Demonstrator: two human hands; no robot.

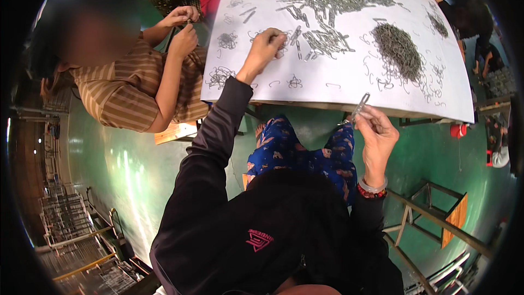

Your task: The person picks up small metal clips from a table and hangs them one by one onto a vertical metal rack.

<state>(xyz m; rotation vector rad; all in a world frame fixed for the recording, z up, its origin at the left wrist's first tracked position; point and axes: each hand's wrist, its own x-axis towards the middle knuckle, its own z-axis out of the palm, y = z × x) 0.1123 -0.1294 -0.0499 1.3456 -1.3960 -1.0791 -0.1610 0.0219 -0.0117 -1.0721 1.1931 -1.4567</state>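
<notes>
I have a co-worker in a striped shirt (117, 93) beyond the left edge of the table (355, 71). My left hand (265, 49) is curled over wire hooks near that edge; I can't tell if it grips anything. A pink logo with lettering (259, 240) marks the dark jacket. Metal links (327, 42) lie just right of that hand. My right hand (376, 136) pinches one link (361, 104) at the near edge; a hook mound (398, 53) sits toward the right edge.

The left arm (210, 125) reaches over the near edge of the table (349, 71) beside its near left corner, the left hand (266, 49) above the top, fingers bent. The right arm (367, 213) is bent, the right hand (376, 134) raised just short of that edge, thumb and forefinger pinched.
</notes>
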